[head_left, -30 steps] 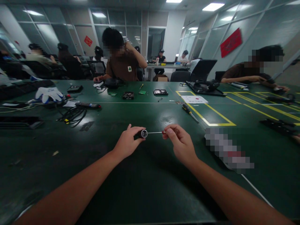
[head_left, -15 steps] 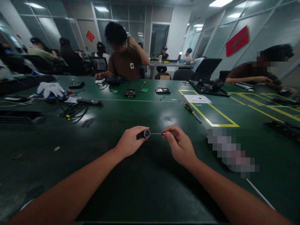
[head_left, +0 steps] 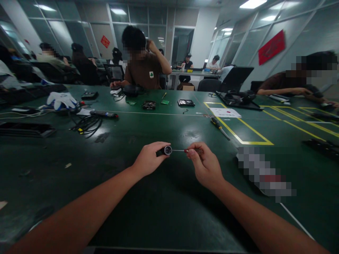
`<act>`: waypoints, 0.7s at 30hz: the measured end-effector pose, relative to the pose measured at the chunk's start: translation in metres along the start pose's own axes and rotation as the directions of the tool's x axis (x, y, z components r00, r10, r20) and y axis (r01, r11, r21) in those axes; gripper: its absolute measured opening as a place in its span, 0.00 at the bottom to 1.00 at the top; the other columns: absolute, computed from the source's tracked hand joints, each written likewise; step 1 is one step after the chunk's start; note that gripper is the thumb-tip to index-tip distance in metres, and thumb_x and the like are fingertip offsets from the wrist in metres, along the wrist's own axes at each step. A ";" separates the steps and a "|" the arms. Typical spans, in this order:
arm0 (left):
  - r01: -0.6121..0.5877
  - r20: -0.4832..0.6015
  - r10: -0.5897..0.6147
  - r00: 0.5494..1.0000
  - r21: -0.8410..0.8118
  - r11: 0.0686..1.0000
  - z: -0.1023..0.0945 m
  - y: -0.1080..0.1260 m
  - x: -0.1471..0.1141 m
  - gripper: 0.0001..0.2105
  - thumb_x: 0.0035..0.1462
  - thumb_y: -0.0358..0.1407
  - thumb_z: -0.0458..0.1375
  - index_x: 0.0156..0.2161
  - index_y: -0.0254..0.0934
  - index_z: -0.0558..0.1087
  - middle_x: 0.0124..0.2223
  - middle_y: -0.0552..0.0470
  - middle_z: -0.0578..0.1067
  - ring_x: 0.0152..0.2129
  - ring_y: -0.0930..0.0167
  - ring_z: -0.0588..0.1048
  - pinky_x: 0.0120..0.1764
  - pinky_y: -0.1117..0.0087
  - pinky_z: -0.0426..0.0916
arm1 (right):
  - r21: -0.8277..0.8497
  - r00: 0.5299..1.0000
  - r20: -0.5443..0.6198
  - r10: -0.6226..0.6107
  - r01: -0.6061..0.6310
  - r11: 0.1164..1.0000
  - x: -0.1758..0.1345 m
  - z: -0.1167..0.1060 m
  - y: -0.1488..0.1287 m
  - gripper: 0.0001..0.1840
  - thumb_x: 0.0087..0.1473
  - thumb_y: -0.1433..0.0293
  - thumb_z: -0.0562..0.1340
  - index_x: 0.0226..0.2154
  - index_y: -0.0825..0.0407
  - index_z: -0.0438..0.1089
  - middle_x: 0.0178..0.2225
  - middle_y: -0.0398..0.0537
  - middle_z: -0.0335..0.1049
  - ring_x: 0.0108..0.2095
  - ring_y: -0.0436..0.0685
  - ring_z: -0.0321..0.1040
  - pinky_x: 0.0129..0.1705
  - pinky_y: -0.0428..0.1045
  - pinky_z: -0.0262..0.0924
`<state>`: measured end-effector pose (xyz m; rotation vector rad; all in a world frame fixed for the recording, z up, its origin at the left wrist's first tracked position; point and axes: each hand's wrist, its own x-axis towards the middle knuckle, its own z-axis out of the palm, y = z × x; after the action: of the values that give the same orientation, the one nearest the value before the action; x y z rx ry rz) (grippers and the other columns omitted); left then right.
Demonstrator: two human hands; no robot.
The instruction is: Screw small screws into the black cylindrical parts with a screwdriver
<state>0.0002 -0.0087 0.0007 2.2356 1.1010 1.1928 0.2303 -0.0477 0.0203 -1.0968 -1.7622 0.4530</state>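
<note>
Between the thumb and fingers of my left hand [head_left: 149,159] is a short black cylindrical part [head_left: 167,150], its round end with a pale ring turned towards me. My right hand [head_left: 205,163] grips the handle of a small screwdriver [head_left: 186,151], which has a red collar. The thin metal shaft runs level to the left, and its tip meets the side or rim of the black part; I cannot tell whether it goes in. Both hands are above the green tabletop [head_left: 159,218], and my right fingers hide most of the handle.
A larger yellow-and-black screwdriver [head_left: 220,127] lies ahead to the right, beside a yellow tape outline [head_left: 254,143]. White gloves [head_left: 61,101] and black cables [head_left: 86,126] are at left. Several opened devices [head_left: 186,102] lie farther back. A person [head_left: 144,70] sits opposite.
The whole view has shifted slightly, so everything appears a little farther right. Both hands keep the same hold on the black part and the screwdriver.
</note>
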 end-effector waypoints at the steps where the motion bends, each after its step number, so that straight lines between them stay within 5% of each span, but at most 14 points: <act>1: -0.004 0.000 0.004 1.000 -0.003 1.000 0.000 -0.001 0.000 0.19 0.55 0.26 0.69 0.53 0.37 0.79 0.52 0.46 0.82 0.51 0.63 0.80 0.58 0.57 0.74 | -0.015 1.000 0.004 -0.006 0.006 1.000 0.000 0.000 -0.001 0.09 0.69 0.62 0.58 0.41 0.48 0.70 0.33 0.45 0.75 0.32 0.55 0.74 0.36 0.51 0.65; 6: -0.017 0.005 0.017 1.000 -0.007 1.000 0.001 -0.006 0.000 0.20 0.55 0.26 0.70 0.53 0.38 0.80 0.52 0.47 0.82 0.50 0.63 0.80 0.58 0.56 0.75 | 0.024 0.997 0.070 -0.035 0.034 0.999 -0.002 0.000 -0.004 0.06 0.66 0.64 0.62 0.43 0.47 0.72 0.37 0.46 0.78 0.36 0.56 0.76 0.41 0.52 0.68; 16: -0.014 -0.015 0.014 1.000 0.006 1.000 0.001 -0.008 -0.001 0.18 0.55 0.27 0.70 0.52 0.40 0.81 0.52 0.48 0.83 0.50 0.62 0.81 0.57 0.56 0.76 | 0.413 0.969 0.038 0.243 -0.237 0.879 0.006 0.006 0.000 0.15 0.59 0.54 0.68 0.42 0.47 0.75 0.35 0.48 0.80 0.37 0.58 0.78 0.41 0.55 0.72; 21: 0.041 -0.047 -0.040 0.998 0.009 0.999 -0.003 -0.006 0.001 0.19 0.54 0.25 0.70 0.52 0.40 0.80 0.52 0.49 0.82 0.50 0.63 0.81 0.58 0.55 0.75 | 0.657 0.876 0.157 0.456 -0.438 0.614 0.013 0.006 0.010 0.16 0.55 0.55 0.71 0.37 0.50 0.76 0.32 0.47 0.77 0.33 0.56 0.74 0.38 0.53 0.70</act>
<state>-0.0046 -0.0045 -0.0006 2.1926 1.1674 1.2316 0.2279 -0.0305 0.0180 -0.9685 -1.0945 1.2827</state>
